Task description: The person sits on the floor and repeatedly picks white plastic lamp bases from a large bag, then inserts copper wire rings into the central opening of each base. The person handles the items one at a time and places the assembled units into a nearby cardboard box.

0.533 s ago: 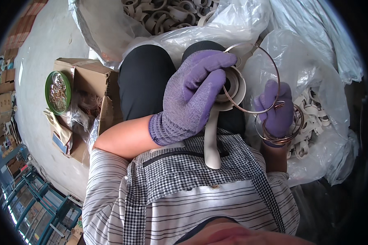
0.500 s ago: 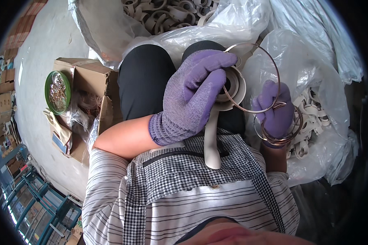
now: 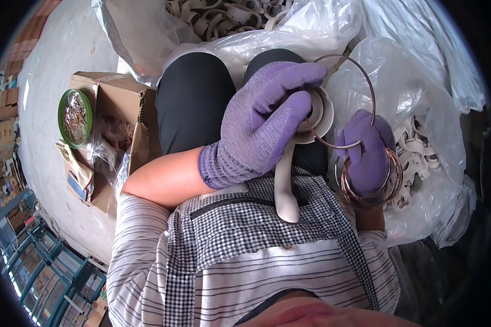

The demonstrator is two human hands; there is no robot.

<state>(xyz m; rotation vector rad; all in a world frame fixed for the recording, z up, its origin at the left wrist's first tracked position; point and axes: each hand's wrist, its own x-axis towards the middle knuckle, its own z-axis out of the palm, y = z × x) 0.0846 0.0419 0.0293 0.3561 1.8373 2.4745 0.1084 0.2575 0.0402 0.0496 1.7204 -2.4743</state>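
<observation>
Little had shifted in the half-second before: both gloved hands stayed locked on the same work above the seated person's lap. Clear plastic bags [image 3: 420, 82] of pale ring-shaped parts crowded the knees on the far and right sides, leaving scant elbow room, while an open cardboard box [image 3: 120, 109] and a green round tin [image 3: 74, 117] of wire rings sat well apart on the floor to the left. The left hand [image 3: 262, 122], in a purple glove, was curled around a white plastic fitting [image 3: 297, 158] with a round cup and long stem, fingers pressing into the cup. The right hand [image 3: 365, 152] was closed around a bundle of copper-coloured wire rings [image 3: 390, 182], pinching one large wire ring [image 3: 360, 82] against the cup's rim. Seating it well seemed to call for a steady cup and even pressure around the rim.
</observation>
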